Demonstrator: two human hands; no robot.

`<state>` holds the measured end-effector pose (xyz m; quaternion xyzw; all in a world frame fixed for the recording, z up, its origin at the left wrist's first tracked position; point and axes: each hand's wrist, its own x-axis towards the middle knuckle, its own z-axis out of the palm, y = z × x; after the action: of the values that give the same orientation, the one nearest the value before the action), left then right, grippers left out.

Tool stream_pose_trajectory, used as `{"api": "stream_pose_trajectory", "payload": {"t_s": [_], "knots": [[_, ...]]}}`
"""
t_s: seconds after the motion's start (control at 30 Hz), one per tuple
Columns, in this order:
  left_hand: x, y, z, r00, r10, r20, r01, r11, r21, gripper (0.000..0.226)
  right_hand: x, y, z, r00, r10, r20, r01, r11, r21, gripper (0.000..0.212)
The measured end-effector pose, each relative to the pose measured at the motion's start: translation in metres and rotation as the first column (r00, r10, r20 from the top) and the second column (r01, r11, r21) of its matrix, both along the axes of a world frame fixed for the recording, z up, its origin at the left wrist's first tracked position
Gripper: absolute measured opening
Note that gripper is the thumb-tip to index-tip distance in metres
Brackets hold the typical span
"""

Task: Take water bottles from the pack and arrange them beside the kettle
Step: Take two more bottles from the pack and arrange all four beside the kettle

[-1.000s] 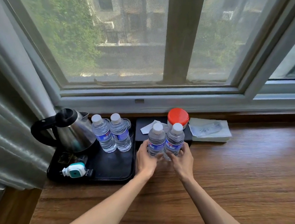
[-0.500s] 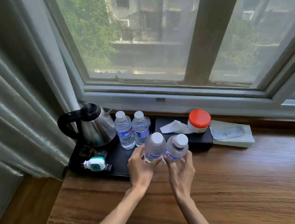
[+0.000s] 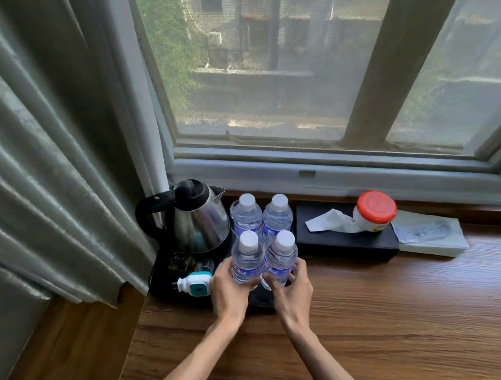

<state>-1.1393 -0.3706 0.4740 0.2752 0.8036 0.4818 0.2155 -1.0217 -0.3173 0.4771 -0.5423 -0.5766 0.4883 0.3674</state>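
**Two bottles held over the tray, two more behind them**

The left hand [image 3: 227,288] is wrapped around the lower body of the left front bottle [image 3: 247,261], fingers curled round its left side and thumb toward the front. The right hand [image 3: 290,289] grips the right front bottle [image 3: 280,261] the same way, its fingers curled round the right side of the blue label. Each hand is closed on its own bottle, with neither hand flat or loose. Both bottles stand upright, touching or very nearly touching each other, white caps up.

The two bottles sit at the near right part of the black tray [image 3: 163,290]; whether their bases rest on it or hang just above cannot be told, as the hands hide them. Directly behind them stand two back bottles [image 3: 262,217], side by side and upright, so the four form a tight square block. The kettle [image 3: 198,221] stands just left of the back pair, almost touching the nearer one, its handle pointing left.

A white and teal plug [image 3: 195,285] lies on the tray just left of the left hand. Right of the bottles is a black tissue box [image 3: 344,240] with a red-lidded jar [image 3: 373,210] on it. All rest on a wooden table [image 3: 428,309] below the window [image 3: 288,67], with a curtain [image 3: 35,142] at left.
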Motion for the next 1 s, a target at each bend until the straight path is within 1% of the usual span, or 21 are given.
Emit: {"api": "stream_pose_trajectory", "payload": {"t_s": [0.17,0.33,0.57,0.67,0.87,1.0], "knots": [[-0.006,0.007,0.004,0.999,-0.024,-0.034,0.022,0.998,-0.05,0.048,-0.007,0.004,-0.009,0.998,-0.003,0.057,0.001,0.999,0.044,0.052],[-0.008,0.017,0.015,0.998,-0.021,-0.058,0.016,0.996,-0.083,0.046,-0.011,0.014,-0.007,0.996,0.003,0.091,-0.007,0.999,0.051,0.056],[-0.015,0.021,0.019,0.997,-0.059,-0.043,0.054,0.993,-0.107,0.046,-0.019,0.008,-0.004,0.993,-0.029,0.113,0.02,0.997,0.074,0.064],[-0.014,0.021,0.02,0.997,-0.064,-0.051,0.058,0.993,-0.104,0.048,-0.019,0.008,-0.004,0.992,-0.035,0.124,0.028,0.998,0.059,0.061],[-0.005,0.018,0.022,0.99,-0.07,-0.122,0.058,0.993,-0.1,0.049,-0.015,0.009,-0.003,0.99,-0.011,0.139,0.005,0.999,0.048,0.053],[-0.006,0.018,0.026,0.99,-0.088,-0.115,0.075,0.991,-0.113,0.05,-0.015,0.009,-0.001,0.988,0.002,0.152,-0.009,0.999,0.044,0.054]]}}
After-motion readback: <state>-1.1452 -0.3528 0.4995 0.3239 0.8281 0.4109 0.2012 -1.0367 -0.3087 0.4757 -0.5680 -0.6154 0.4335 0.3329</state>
